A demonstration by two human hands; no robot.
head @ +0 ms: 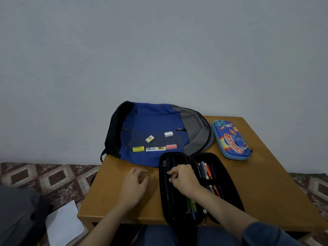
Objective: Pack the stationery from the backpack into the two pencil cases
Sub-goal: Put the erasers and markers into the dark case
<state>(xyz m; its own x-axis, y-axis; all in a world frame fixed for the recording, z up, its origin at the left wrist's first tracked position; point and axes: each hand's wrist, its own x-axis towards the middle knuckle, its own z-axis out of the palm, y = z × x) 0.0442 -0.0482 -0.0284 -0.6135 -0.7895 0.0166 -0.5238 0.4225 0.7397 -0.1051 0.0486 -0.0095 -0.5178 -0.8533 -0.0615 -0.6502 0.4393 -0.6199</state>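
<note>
A blue, grey and black backpack (152, 121) lies flat at the back of the wooden table (266, 183). Several erasers rest on it: a white one (168, 134), a yellow-white one (149, 139), a yellow one (138, 149), a long printed one (155, 148) and a pink one (171, 146). A black pencil case (229, 174) lies open in front, with pens (205, 170) in its right half. My right hand (184, 178) is over its left half, fingers curled on a dark pen or loop; I cannot tell which. My left hand (134, 181) hovers loosely curled beside the case, holding nothing.
A closed blue cartoon-printed pencil case (230, 139) sits at the back right of the table. A white sheet of paper (63, 224) and a dark bag (19, 215) lie on the patterned floor at the left. A plain wall stands behind the table.
</note>
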